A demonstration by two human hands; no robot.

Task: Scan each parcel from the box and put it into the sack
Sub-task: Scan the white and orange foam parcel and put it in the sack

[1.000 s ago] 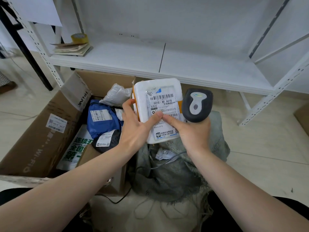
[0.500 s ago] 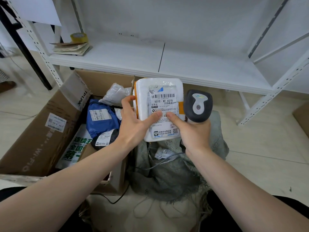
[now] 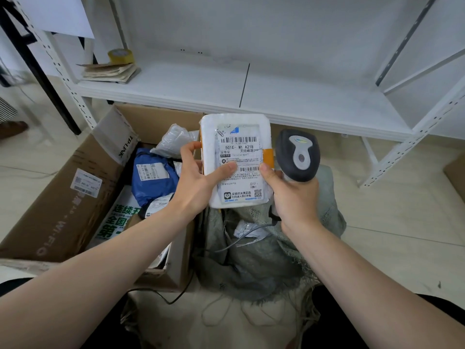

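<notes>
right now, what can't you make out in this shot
From the head view:
Scanner window: it faces away, so only its back shows above the right hand.
Sack contents: mostly hidden by its folds and by the white parcel that the left hand holds.
Lower parcels in the box: covered by the blue parcel on top.
Fine print on the label: too small to read.

The left hand (image 3: 198, 182) grips a white parcel (image 3: 236, 162) upright by its left edge, thumb pressed on the printed label. The right hand (image 3: 289, 197) holds a dark scanner (image 3: 298, 154) just beside it, thumb touching the label too. Below sits a grey-green sack (image 3: 264, 248); left, a cardboard box (image 3: 63, 202) holds a blue parcel (image 3: 153, 177)
</notes>
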